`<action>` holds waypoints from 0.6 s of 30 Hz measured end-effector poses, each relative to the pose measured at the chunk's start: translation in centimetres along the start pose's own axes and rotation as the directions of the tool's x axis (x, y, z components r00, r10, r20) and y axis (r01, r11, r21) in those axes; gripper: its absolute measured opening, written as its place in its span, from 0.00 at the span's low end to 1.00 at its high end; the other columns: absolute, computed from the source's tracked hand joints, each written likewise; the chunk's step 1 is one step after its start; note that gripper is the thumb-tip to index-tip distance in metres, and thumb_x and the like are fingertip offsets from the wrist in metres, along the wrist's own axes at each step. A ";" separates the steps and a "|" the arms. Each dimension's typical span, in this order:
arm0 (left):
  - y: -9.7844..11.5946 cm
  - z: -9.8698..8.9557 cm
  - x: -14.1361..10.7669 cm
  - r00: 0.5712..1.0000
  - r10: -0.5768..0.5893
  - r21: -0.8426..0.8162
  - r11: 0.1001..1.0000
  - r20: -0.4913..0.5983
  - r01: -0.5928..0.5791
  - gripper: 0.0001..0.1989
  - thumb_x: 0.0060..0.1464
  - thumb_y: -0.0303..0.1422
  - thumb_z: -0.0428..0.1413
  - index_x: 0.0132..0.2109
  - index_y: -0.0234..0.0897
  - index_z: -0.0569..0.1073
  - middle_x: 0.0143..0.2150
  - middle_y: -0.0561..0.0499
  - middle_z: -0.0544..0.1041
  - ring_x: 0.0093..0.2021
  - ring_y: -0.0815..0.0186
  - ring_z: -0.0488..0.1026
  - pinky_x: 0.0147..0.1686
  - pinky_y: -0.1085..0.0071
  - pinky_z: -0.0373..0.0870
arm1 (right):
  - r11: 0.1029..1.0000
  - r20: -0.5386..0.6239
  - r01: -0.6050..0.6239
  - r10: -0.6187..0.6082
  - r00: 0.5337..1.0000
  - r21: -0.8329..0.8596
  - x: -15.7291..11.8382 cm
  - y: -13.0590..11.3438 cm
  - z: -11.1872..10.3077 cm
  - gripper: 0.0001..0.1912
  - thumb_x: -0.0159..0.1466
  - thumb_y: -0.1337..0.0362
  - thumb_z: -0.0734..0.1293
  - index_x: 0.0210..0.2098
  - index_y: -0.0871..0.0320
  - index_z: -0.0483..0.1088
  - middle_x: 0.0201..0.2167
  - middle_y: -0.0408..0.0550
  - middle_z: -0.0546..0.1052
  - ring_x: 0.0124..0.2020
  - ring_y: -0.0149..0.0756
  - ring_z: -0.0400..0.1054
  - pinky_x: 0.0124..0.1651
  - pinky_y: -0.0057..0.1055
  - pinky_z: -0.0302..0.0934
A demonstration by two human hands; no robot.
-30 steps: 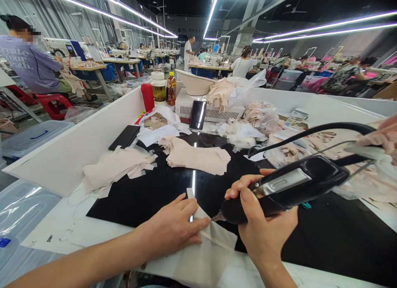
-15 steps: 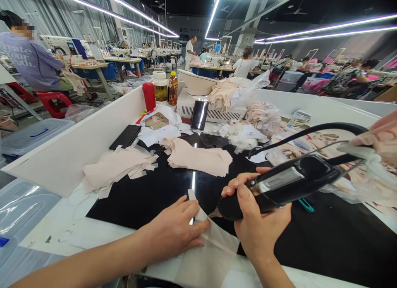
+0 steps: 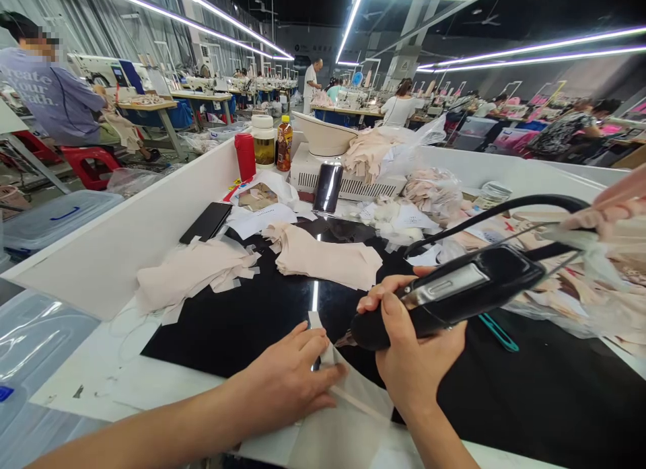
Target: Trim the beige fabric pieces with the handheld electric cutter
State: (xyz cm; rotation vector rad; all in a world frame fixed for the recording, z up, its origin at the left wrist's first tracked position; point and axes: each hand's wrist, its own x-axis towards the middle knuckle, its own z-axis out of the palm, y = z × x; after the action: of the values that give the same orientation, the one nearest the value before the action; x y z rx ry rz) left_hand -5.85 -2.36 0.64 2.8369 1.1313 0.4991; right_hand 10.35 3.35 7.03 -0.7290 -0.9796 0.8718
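My right hand (image 3: 414,348) is wrapped round a black corded hand tool (image 3: 449,297) with a metal plate on its side. Its pointed metal tip (image 3: 345,340) points left, close beside the edge of a thin pale fabric piece (image 3: 353,395). My left hand (image 3: 290,381) presses the upper end of that fabric onto the black mat (image 3: 217,334), with thumb and fingers at its edge. The fabric drapes toward me over the table's front. Just beyond lies a stack of pale pink cut pieces (image 3: 328,257), and another pile (image 3: 194,274) lies to the left.
A teal clip-like item (image 3: 498,332) lies right of the tool. A phone (image 3: 328,186) leans against a white vented box (image 3: 373,184). Bagged fabric pieces (image 3: 434,190) crowd the back right. The tool's cable (image 3: 494,210) loops to a blurred pink shape. White panels (image 3: 126,240) edge the table.
The tool has shifted slightly left and up, so more of the teal item shows. My left thumb sits slightly farther from its fingers. The view has turned a little.
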 end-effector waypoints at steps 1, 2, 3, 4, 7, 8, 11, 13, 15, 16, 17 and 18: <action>0.0 0.0 0.0 1.000 -0.001 -0.010 1.000 0.000 0.001 0.23 0.66 0.43 0.63 0.62 0.40 0.71 0.54 0.40 0.72 0.61 0.51 0.70 0.64 0.48 0.69 | 1.000 0.005 0.001 -0.001 1.000 0.003 0.0 0.0 0.1 0.23 0.59 0.69 0.77 0.49 0.50 0.66 0.29 0.35 0.77 0.24 0.30 0.72 0.32 0.34 0.72; 0.0 0.0 -0.1 1.000 -0.001 -0.019 1.000 -0.003 0.001 0.23 0.66 0.43 0.63 0.62 0.40 0.71 0.54 0.40 0.72 0.61 0.51 0.70 0.64 0.47 0.69 | 1.000 0.007 0.001 -0.001 1.000 0.003 0.0 0.0 0.3 0.23 0.59 0.69 0.77 0.49 0.51 0.66 0.29 0.35 0.77 0.24 0.30 0.72 0.32 0.34 0.72; 0.0 0.1 -0.1 1.000 0.000 -0.029 1.000 -0.004 0.000 0.22 0.66 0.43 0.63 0.62 0.40 0.72 0.54 0.40 0.72 0.61 0.51 0.70 0.64 0.47 0.69 | 1.000 0.006 0.000 0.000 1.000 0.000 0.0 0.0 0.4 0.22 0.59 0.69 0.76 0.48 0.51 0.66 0.29 0.35 0.76 0.24 0.30 0.72 0.31 0.33 0.72; 0.0 0.1 -0.1 1.000 0.000 -0.036 0.999 -0.006 0.000 0.22 0.66 0.43 0.63 0.62 0.40 0.72 0.54 0.40 0.72 0.62 0.51 0.70 0.65 0.47 0.69 | 1.000 0.003 -0.003 0.003 1.000 -0.005 0.0 0.0 0.5 0.22 0.59 0.69 0.76 0.48 0.51 0.66 0.29 0.35 0.76 0.24 0.30 0.72 0.31 0.33 0.72; 0.1 0.3 -0.2 1.000 -0.016 -0.044 0.999 -0.009 0.016 0.23 0.66 0.43 0.62 0.63 0.41 0.71 0.55 0.39 0.72 0.63 0.50 0.69 0.65 0.46 0.69 | 1.000 -0.007 -0.012 0.011 1.000 -0.024 0.0 0.0 0.7 0.21 0.60 0.68 0.76 0.48 0.51 0.65 0.29 0.35 0.76 0.25 0.30 0.72 0.31 0.33 0.72; 0.1 0.4 -0.2 1.000 -0.025 -0.046 0.999 -0.009 0.025 0.23 0.66 0.42 0.63 0.63 0.41 0.71 0.55 0.39 0.71 0.64 0.50 0.69 0.65 0.45 0.69 | 1.000 -0.007 -0.013 0.013 1.000 -0.027 0.0 0.0 0.7 0.22 0.60 0.67 0.76 0.48 0.51 0.65 0.29 0.35 0.76 0.25 0.30 0.72 0.31 0.33 0.72; 0.2 0.5 -0.3 0.998 -0.053 -0.054 0.997 -0.019 0.052 0.23 0.65 0.40 0.64 0.63 0.42 0.71 0.57 0.38 0.70 0.65 0.51 0.68 0.66 0.44 0.67 | 0.999 -0.003 -0.017 0.016 1.000 -0.030 -0.1 0.1 0.5 0.23 0.60 0.66 0.77 0.49 0.50 0.65 0.29 0.35 0.76 0.25 0.31 0.72 0.31 0.33 0.72; 0.3 0.5 -0.4 0.997 -0.063 -0.053 0.997 -0.037 0.061 0.23 0.65 0.39 0.64 0.63 0.42 0.71 0.58 0.38 0.69 0.66 0.50 0.67 0.67 0.44 0.67 | 0.999 0.001 -0.016 0.016 1.000 -0.032 -0.1 0.2 0.4 0.24 0.59 0.66 0.77 0.49 0.50 0.64 0.29 0.35 0.76 0.25 0.31 0.72 0.32 0.34 0.73; 0.3 0.4 -0.5 0.997 -0.066 -0.051 0.997 -0.048 0.064 0.22 0.65 0.38 0.64 0.63 0.42 0.71 0.58 0.38 0.69 0.66 0.50 0.67 0.67 0.43 0.67 | 0.999 0.006 -0.010 0.010 1.000 -0.038 -0.2 0.3 0.4 0.24 0.59 0.66 0.77 0.50 0.50 0.64 0.29 0.35 0.76 0.25 0.31 0.72 0.32 0.34 0.73; 0.3 0.3 -0.5 0.997 -0.067 -0.050 0.997 -0.049 0.065 0.22 0.66 0.38 0.64 0.63 0.42 0.71 0.58 0.38 0.70 0.65 0.51 0.67 0.66 0.43 0.67 | 0.999 0.007 -0.005 0.005 1.000 -0.041 -0.2 0.3 0.4 0.24 0.59 0.66 0.77 0.50 0.51 0.64 0.29 0.36 0.76 0.25 0.31 0.72 0.32 0.34 0.73; 0.3 0.2 -0.5 0.997 -0.068 -0.050 0.997 -0.046 0.065 0.21 0.66 0.38 0.63 0.63 0.42 0.71 0.56 0.39 0.70 0.64 0.51 0.68 0.66 0.43 0.68 | 0.999 0.009 0.002 -0.002 1.000 -0.043 -0.2 0.4 0.4 0.24 0.59 0.66 0.78 0.50 0.51 0.65 0.29 0.36 0.76 0.25 0.31 0.72 0.32 0.34 0.73; 0.3 0.1 -0.4 0.997 -0.069 -0.049 0.997 -0.041 0.067 0.21 0.66 0.38 0.63 0.62 0.42 0.71 0.55 0.39 0.71 0.63 0.51 0.68 0.66 0.43 0.68 | 0.999 0.012 0.010 -0.009 1.000 -0.042 -0.1 0.3 0.4 0.24 0.59 0.66 0.77 0.49 0.51 0.65 0.29 0.35 0.76 0.25 0.31 0.72 0.32 0.33 0.73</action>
State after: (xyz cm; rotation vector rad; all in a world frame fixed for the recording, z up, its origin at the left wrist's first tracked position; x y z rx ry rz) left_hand -5.90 -2.86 0.43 2.7497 1.2018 0.5765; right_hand 9.85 3.45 6.84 -0.7553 -1.0135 0.8500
